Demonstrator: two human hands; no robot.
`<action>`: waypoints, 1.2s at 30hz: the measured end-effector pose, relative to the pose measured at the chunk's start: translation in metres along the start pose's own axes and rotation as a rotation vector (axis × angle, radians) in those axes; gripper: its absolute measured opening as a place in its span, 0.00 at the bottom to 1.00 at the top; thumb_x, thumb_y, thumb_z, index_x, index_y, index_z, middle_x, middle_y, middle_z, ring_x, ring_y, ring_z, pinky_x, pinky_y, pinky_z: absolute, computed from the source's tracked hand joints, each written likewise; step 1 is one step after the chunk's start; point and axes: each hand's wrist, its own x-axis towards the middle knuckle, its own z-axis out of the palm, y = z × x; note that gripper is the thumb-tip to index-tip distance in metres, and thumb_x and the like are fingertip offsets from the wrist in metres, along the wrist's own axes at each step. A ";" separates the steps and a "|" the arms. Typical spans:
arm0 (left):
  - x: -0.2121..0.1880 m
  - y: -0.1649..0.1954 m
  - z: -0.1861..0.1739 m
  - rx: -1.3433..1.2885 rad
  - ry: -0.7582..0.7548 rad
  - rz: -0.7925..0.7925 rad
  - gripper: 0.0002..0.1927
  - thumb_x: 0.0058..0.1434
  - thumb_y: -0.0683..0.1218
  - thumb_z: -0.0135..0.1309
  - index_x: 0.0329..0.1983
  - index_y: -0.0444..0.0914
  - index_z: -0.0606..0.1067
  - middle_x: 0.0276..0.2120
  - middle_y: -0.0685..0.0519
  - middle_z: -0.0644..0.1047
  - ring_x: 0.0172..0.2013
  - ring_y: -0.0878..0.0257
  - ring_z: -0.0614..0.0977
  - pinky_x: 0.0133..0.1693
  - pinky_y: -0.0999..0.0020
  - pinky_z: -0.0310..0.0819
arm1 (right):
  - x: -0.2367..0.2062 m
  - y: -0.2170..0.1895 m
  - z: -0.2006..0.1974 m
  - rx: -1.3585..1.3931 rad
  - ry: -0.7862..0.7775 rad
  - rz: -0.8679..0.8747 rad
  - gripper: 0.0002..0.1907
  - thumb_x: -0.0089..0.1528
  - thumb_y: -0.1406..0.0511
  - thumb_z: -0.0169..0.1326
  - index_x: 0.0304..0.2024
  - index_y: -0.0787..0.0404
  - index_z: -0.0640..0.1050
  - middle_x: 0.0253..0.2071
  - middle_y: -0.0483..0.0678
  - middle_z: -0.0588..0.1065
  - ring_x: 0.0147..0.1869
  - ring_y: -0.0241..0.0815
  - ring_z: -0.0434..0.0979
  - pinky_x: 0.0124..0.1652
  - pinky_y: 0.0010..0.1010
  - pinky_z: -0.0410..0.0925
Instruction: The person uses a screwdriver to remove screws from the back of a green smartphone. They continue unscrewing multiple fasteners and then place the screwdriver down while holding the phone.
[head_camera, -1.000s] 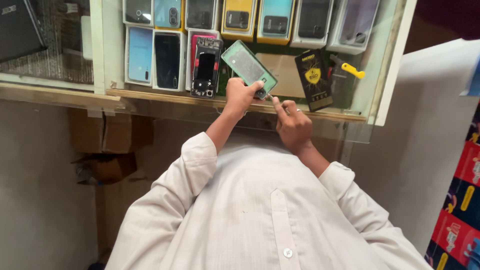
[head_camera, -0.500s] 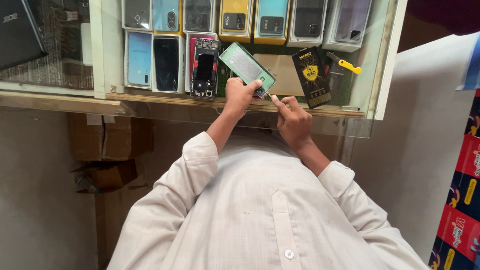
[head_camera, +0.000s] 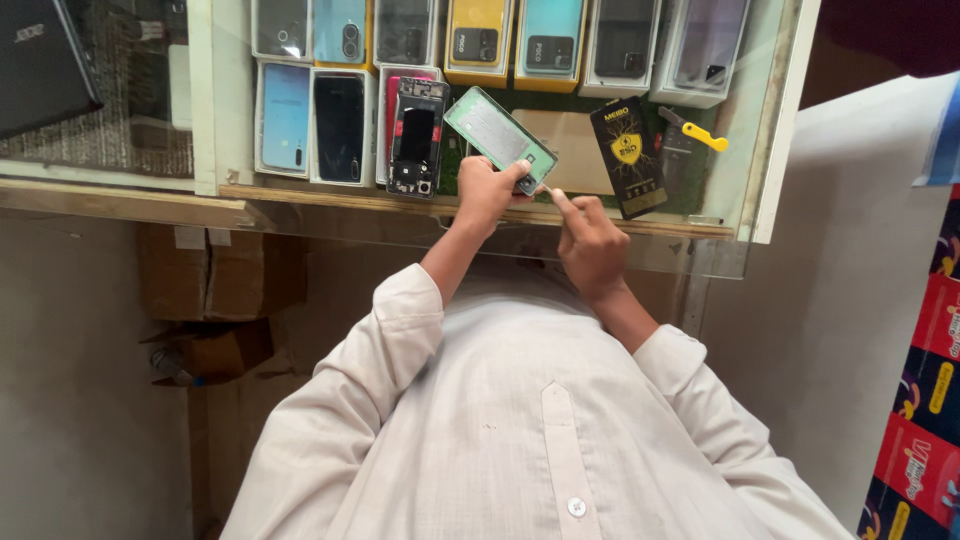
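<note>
Holding green phone back cover (head_camera: 497, 135) tilted — long axis from far-left to near-right, over glass counter (head_camera: 640, 255). Left hand (head_camera: 487, 190) pinches near-right corner; right hand (head_camera: 590, 240) fingers curled, index tip at same corner.

Left hand (head_camera: 487, 192) covers the near corner of the green phone back cover (head_camera: 497, 133); grip on that corner not visible. Thin tool tip at right hand (head_camera: 590, 240) too small to identify; contact with cover cannot be told. Top row of phone boxes (head_camera: 477, 35) cut by upper edge. Dark laptop (head_camera: 40, 60) cut at left edge. Glass counter (head_camera: 640, 250) reflections blur items beneath.
</note>
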 end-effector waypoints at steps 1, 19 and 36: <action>0.000 0.000 0.000 0.013 0.001 0.007 0.09 0.59 0.37 0.58 0.36 0.21 0.77 0.32 0.40 0.83 0.28 0.54 0.88 0.29 0.62 0.88 | 0.000 0.001 0.000 0.010 -0.004 0.007 0.19 0.63 0.73 0.58 0.56 0.53 0.82 0.40 0.44 0.75 0.32 0.44 0.77 0.31 0.35 0.70; 0.001 0.001 0.002 0.039 0.031 -0.002 0.10 0.59 0.36 0.59 0.35 0.20 0.77 0.31 0.38 0.83 0.27 0.53 0.88 0.29 0.62 0.88 | 0.002 -0.001 0.001 -0.095 -0.063 -0.034 0.22 0.61 0.73 0.58 0.57 0.52 0.82 0.40 0.45 0.73 0.30 0.44 0.76 0.29 0.36 0.69; -0.004 0.008 0.005 0.052 0.067 0.026 0.09 0.58 0.36 0.59 0.33 0.20 0.77 0.30 0.39 0.82 0.27 0.53 0.87 0.27 0.62 0.88 | 0.009 -0.006 -0.006 -0.072 -0.049 -0.032 0.20 0.62 0.73 0.57 0.56 0.53 0.81 0.40 0.45 0.73 0.34 0.45 0.78 0.32 0.37 0.70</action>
